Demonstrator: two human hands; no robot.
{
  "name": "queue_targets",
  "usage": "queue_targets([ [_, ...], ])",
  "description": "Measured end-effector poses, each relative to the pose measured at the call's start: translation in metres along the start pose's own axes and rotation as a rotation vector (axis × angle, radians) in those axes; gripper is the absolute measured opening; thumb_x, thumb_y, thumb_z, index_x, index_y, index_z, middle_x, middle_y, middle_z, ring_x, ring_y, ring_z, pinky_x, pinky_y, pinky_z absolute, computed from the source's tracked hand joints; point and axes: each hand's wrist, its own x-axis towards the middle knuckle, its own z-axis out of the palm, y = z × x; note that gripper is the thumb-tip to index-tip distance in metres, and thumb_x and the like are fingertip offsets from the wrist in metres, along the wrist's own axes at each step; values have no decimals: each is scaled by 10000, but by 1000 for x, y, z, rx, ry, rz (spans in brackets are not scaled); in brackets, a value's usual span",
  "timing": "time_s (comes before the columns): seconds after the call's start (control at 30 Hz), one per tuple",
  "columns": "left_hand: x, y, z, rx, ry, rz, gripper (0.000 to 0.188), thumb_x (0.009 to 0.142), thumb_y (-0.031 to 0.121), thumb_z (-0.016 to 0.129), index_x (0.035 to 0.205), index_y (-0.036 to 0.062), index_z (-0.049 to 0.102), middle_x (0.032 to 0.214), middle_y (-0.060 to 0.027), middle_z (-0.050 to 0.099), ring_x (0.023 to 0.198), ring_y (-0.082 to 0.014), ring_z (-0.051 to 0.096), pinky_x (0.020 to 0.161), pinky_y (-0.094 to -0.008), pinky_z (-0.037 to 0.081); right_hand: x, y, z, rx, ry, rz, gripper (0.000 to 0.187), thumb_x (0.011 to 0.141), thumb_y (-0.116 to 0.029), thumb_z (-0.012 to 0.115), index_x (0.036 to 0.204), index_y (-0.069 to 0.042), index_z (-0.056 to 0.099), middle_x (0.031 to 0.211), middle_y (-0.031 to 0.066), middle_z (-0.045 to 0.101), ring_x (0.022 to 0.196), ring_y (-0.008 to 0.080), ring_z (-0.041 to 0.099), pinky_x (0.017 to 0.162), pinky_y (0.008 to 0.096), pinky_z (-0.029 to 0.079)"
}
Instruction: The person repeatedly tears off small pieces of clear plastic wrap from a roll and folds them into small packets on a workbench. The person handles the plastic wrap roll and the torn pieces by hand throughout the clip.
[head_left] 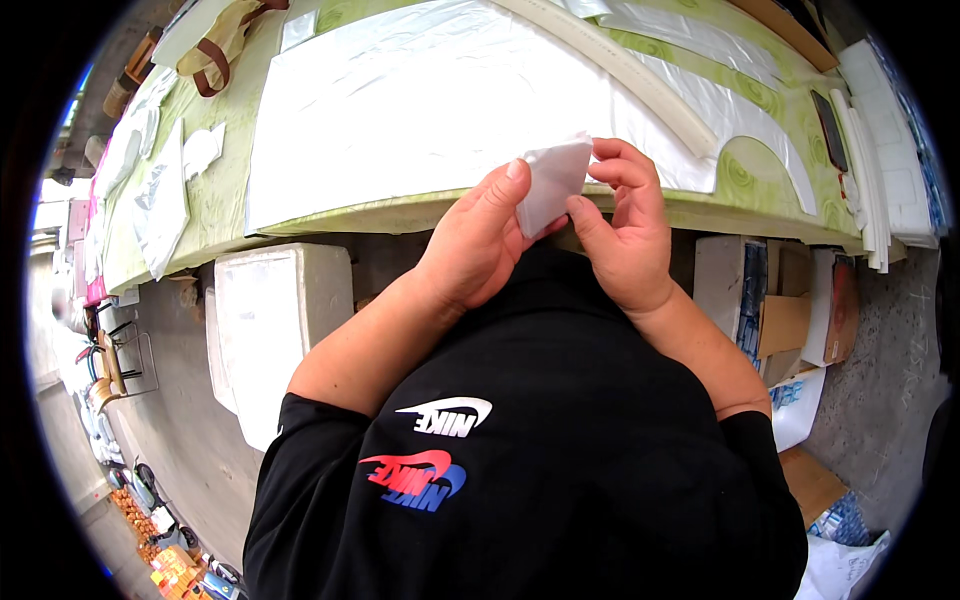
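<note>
- Black shirt [600,450] on my torso sits closest to the camera, printed marks on the front, forearms reaching up past it on both sides.
- Left hand [475,240]: closed on a small white packet [558,185], thin, flat, looks like folded film. Thumb [508,180] lies along its left edge; my other left fingers are mostly hidden behind it.
- Right hand [635,230]: half open, fingers bent, clear gap between thumb and index. Thumb tip is at the packet's right edge, index tip by its upper right corner. Can't tell if either one actually presses on it.
- Packet is tilted, between my two hands, in front of my chest, over the near edge of the table.
- Table wears a green patterned cloth [222,200]; a big white sheet [390,120] covers its middle, just beyond my hands.
- Long pale strip [620,75] lies diagonally on the sheet, up and right of my right hand.
- White box [262,310] stands below the table edge, left of my left forearm.
</note>
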Motion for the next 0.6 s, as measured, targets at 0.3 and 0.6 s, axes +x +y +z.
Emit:
queue_targets([
  [0.3,4,-5,-1,28,14,19,597,1075,477,440,1427,-4,473,1383,-99,553,1233,-192,536,1044,-362,421,-1,-2,2,220,61,112,455,826,20,753,1216,-42,527,1310,115,531,1208,201,501,1072,352,386],
  [0.6,7,2,-2,90,62,16,614,1100,495,285,1479,26,403,1472,-125,502,1353,-257,498,1112,-448,418,4,-15,4,255,107,83,432,826,58,719,1196,-56,529,1257,107,548,1161,206,522,1044,330,396],
])
